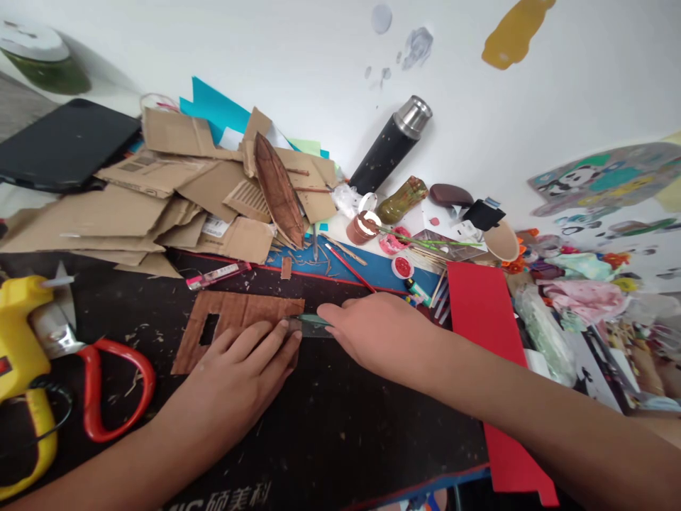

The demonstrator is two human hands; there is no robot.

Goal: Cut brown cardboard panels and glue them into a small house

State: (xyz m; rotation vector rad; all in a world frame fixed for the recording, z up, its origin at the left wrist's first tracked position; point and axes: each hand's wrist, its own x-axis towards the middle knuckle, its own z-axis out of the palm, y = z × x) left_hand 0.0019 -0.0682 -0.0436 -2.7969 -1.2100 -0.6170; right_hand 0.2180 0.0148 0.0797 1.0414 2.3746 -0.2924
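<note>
Directly before me, on a dark mat (pixel 330 426):

- My left hand (pixel 242 369) lies flat, fingers together and outstretched, on one brown cardboard piece (pixel 234 312) just left of centre. I judge that the pressure keeps it from sliding.
- The piece has one square hole, at its 9 o'clock side.
- My right hand (pixel 377 333) is closed over one greenish tool (pixel 311 325). Its tip meets the cardboard's 3 o'clock edge, beside my left fingertips. I cannot tell whether it is a blade.
- My hands are nearly touching.
- One pair of red-handled scissors (pixel 114 387) lies at 8 o'clock, and one yellow glue gun (pixel 21 341) at 9, both within reach.
- One cardboard pile (pixel 159 206) is at 11, one flask (pixel 391 145) at 1, and one red sheet (pixel 482 312) at 4.
</note>
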